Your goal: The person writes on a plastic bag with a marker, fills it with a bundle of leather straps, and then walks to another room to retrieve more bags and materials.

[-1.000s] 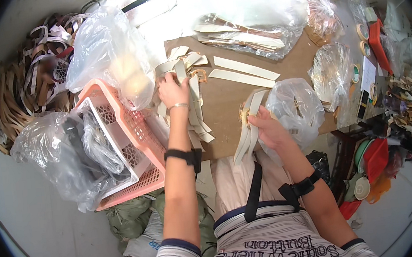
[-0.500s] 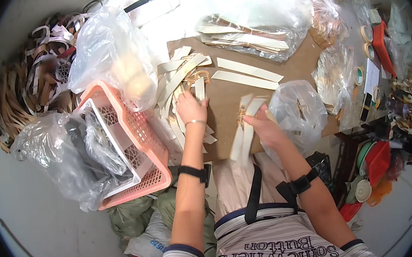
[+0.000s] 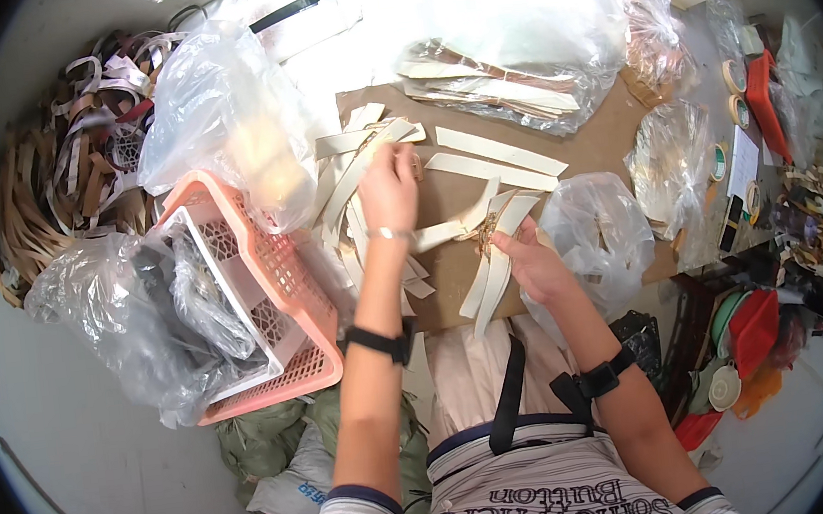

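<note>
Cream strips [image 3: 499, 88] inside clear bag [image 3: 591, 98]

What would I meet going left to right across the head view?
Heap of tan and white straps → pink plastic basket → left hand → right hand holding cream straps → clear plastic bag → tape rolls → upper red plastic tray.
</note>
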Available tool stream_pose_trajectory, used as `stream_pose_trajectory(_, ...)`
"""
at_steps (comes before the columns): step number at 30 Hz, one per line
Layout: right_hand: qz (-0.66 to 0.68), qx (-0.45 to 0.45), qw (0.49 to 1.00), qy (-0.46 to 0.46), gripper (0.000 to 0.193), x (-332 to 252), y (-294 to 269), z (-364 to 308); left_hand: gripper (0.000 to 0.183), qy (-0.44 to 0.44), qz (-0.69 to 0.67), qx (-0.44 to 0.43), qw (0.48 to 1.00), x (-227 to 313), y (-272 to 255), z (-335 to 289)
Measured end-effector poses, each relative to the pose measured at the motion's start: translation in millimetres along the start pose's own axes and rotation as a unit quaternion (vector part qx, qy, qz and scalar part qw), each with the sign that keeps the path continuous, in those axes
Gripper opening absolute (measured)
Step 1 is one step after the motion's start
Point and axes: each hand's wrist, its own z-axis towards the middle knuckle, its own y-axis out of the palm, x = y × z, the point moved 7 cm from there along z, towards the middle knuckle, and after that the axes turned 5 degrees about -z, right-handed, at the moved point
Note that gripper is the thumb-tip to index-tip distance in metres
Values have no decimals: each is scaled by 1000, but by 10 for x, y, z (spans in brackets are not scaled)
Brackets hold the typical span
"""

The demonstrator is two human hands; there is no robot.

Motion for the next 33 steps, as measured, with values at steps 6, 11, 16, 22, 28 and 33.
stream_pose_trajectory(6,30,3,997,69,31,186,-182,9,23,90,234,125,960,-201,-76,439)
stream_pose_trajectory(11,17,53,991,125,30,395,-430,-143,27,170,149,123,966,-182,-86,270)
stream_pose_trajectory(16,4,80,987,136,32,358,-750,-409,19,176,46,-122,976,319,166,3)
stream_pose_trajectory(22,1,21,991,134,33,227,-693,-467,26,354,192,-249,881,254,1240,-218)
stream_pose_trajectory(28,99,-36,990,95,35,274,-662,-445,31,215,139,-185,949,94,1307,-308)
stream_pose_trajectory(33,166,29,983,71,36,357,-565,-180,32,82,54,-176,979,-175,1214,-498)
